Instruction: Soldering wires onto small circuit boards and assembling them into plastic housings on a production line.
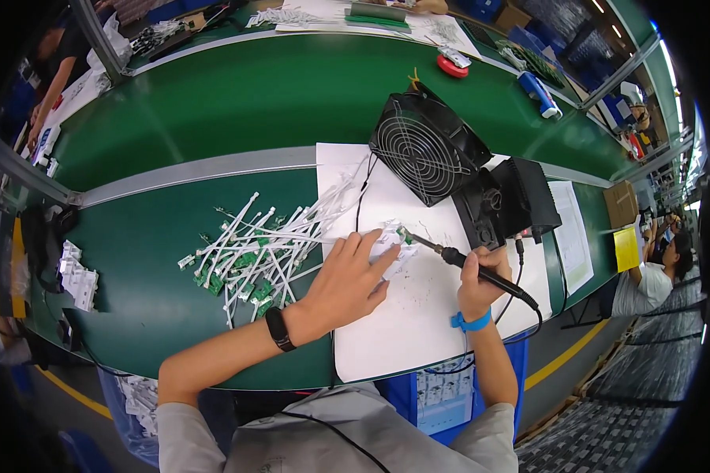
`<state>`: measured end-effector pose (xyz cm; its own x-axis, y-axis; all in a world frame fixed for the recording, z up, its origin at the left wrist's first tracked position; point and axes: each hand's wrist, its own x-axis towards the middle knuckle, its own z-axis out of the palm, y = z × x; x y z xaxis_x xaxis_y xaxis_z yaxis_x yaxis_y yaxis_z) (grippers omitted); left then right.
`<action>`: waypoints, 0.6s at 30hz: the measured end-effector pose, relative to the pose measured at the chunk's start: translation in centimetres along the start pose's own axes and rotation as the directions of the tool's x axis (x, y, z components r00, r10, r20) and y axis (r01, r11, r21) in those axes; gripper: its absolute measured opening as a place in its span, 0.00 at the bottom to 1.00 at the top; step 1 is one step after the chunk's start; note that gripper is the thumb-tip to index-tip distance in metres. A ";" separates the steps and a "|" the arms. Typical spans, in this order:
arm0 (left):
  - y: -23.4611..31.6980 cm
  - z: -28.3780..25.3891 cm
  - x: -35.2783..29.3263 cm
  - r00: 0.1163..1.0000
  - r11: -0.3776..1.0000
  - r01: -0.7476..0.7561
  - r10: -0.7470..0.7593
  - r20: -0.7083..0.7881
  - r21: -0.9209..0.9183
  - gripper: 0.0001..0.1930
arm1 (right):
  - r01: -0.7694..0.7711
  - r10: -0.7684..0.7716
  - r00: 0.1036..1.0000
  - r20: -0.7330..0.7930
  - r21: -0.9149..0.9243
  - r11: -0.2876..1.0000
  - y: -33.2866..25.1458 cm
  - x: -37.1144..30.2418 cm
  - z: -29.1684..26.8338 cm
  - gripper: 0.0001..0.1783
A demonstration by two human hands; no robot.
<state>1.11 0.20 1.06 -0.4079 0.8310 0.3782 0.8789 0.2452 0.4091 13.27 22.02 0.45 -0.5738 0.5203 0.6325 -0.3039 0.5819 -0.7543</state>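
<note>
Fingers [383, 256] of the left hand [343, 284] press a small green circuit board [403, 235] with white cable flat onto a white paper sheet [402, 331] on the green counter [150, 284]. Closed around a black-handled soldering iron [481, 272], the right hand [481, 288] brings the tip to the board's edge. A heap of similar boards with white cables [252, 252] lies just left of the paper. Behind the work, a black fan [422, 150] stands tilted beside a black soldering station [509, 201].

Small green board [405, 235] — seemingly flat, soldering iron [481, 273] tilted
</note>
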 end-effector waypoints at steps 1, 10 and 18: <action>0.0 0.1 -0.1 1.000 1.000 -0.002 0.002 -0.015 -0.020 0.27 | 0.001 -0.001 1.000 0.005 0.000 1.000 0.1 -0.2 0.0 0.15; 0.0 0.8 -0.1 0.997 0.998 0.003 -0.008 -0.073 -0.065 0.23 | 0.026 -0.012 0.994 0.104 -0.130 0.991 0.6 -0.7 0.4 0.15; 0.1 1.2 -0.2 0.996 0.998 0.023 -0.028 -0.087 -0.061 0.23 | 0.012 -0.002 0.997 0.072 -0.150 0.989 0.4 -1.1 0.7 0.15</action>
<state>1.61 0.72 0.04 -0.4524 0.7772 0.4375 0.8528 0.2334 0.4672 13.21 21.21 -0.64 -0.6263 0.4732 0.6196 -0.1932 0.6757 -0.7114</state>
